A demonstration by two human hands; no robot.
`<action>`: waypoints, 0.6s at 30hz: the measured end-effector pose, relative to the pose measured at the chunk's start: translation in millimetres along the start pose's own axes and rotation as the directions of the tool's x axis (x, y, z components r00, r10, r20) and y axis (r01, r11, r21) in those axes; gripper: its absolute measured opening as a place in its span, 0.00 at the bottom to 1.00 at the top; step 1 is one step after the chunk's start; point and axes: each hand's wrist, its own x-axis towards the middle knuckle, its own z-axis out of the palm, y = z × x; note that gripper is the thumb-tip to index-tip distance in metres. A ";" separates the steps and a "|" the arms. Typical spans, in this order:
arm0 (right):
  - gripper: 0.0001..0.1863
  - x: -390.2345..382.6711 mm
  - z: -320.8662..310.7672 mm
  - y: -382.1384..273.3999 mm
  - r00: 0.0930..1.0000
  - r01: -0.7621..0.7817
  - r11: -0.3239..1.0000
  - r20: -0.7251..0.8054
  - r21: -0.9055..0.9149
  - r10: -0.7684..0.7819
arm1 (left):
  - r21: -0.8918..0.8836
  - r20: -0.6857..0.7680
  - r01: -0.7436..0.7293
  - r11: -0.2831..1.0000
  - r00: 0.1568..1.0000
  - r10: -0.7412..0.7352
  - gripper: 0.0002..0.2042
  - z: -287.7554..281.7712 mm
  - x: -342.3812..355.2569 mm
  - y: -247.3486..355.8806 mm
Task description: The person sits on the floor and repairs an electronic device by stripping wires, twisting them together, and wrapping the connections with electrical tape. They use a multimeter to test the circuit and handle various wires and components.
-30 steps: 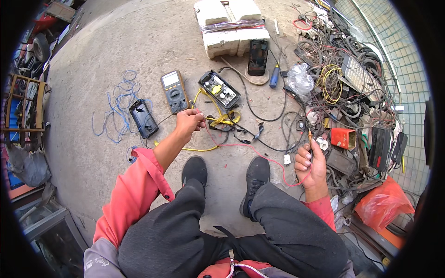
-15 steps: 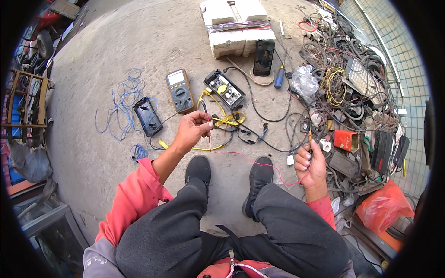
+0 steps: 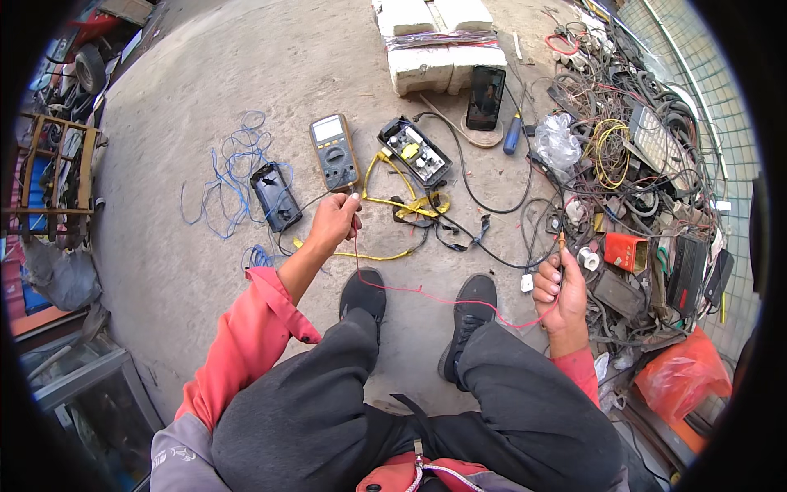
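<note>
A thin red test lead runs slack between my hands. At the lower edge of a grey-and-orange multimeter, my left hand pinches one end of that lead, the fingers hiding most of it. My right hand, off to the right, is closed around a test probe with an orange-brown tip pointing up. Beyond the multimeter lies an opened black case with a circuit board in it. Its empty-looking black cover rests left of the multimeter.
Tangled blue wire lies at the left, a yellow cable ahead. A phone leans against a white foam block, with a blue screwdriver beside it. Cables and electronic scrap fill the right side.
My left hand has moved from beside the yellow cable left to the multimeter's lower edge, taking the lead's end along. My right hand still holds the probe. The view has shifted slightly.
</note>
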 end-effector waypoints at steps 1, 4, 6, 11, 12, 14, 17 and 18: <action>0.16 -0.1 -0.2 0.8 1.000 0.006 1.000 -0.007 -0.006 -0.006 | 0.021 -0.009 -0.006 1.000 1.000 0.006 0.18 -1.8 2.0 -1.2; 0.15 1.1 -1.2 3.0 1.000 0.014 1.000 -0.014 -0.015 -0.014 | 0.040 -0.026 -0.053 0.998 0.998 0.054 0.17 -7.7 8.9 -9.9; 0.15 1.4 -1.5 4.0 1.000 0.021 0.999 -0.018 -0.025 -0.022 | 0.044 -0.047 -0.075 0.996 0.996 0.077 0.16 -9.9 13.4 -14.1; 0.15 2.0 -2.4 5.1 0.998 0.030 0.999 -0.045 -0.034 -0.031 | 0.041 -0.137 -0.027 0.999 0.990 0.032 0.16 -10.5 25.9 -10.7; 0.15 2.3 -3.1 5.1 0.999 0.028 0.999 -0.044 -0.037 -0.030 | 0.053 -0.149 -0.027 0.998 0.988 0.034 0.16 -11.0 29.2 -11.8; 0.15 3.2 -5.1 5.0 0.999 0.025 0.999 -0.042 -0.042 -0.027 | 0.076 -0.162 -0.027 0.997 0.986 0.039 0.16 -12.0 36.0 -13.8; 0.15 3.1 -4.1 5.5 0.999 0.018 0.999 -0.036 -0.032 -0.019 | 0.108 -0.193 -0.020 0.994 0.980 0.041 0.16 -11.2 43.0 -16.9; 0.15 3.0 -4.4 5.5 0.999 0.019 0.999 -0.037 -0.035 -0.021 | 0.118 -0.204 -0.017 0.993 0.978 0.041 0.16 -10.6 45.1 -18.1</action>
